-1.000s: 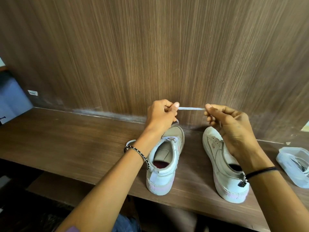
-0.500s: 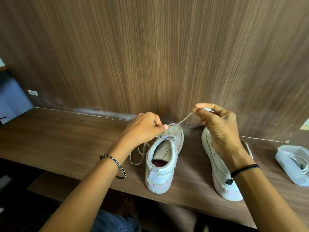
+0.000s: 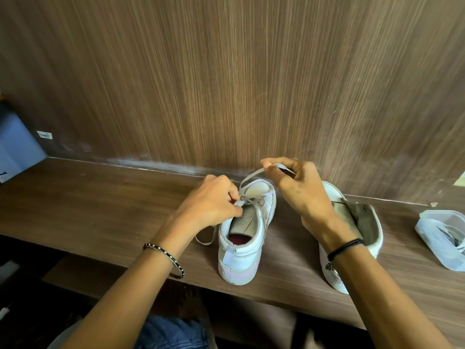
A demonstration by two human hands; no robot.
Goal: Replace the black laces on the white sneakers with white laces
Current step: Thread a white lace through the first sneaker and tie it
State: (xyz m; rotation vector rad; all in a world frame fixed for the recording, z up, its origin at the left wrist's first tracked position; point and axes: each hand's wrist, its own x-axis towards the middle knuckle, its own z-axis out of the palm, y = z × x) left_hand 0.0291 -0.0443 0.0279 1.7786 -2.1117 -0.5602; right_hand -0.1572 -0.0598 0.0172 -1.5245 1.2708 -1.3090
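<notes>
Left hand (image 3: 214,200) pinches the white lace (image 3: 247,197) at the sneaker (image 3: 245,230) tongue; right hand (image 3: 299,190) pinches its raised end

A dark wood-grain wall panel (image 3: 226,84) fills the upper two thirds of the frame, its vertical streaks softly lit. Below it a brown wooden desk (image 3: 100,197) runs from edge to edge, and pale scuff marks (image 3: 151,163) trail along the joint where the two meet. At far left a blue-grey surface (image 3: 17,144), possibly a partition, stands beside a small white label (image 3: 44,135) on the panel. A lower wooden ledge (image 3: 83,275) sits in shadow beneath the desk, lower left.
</notes>
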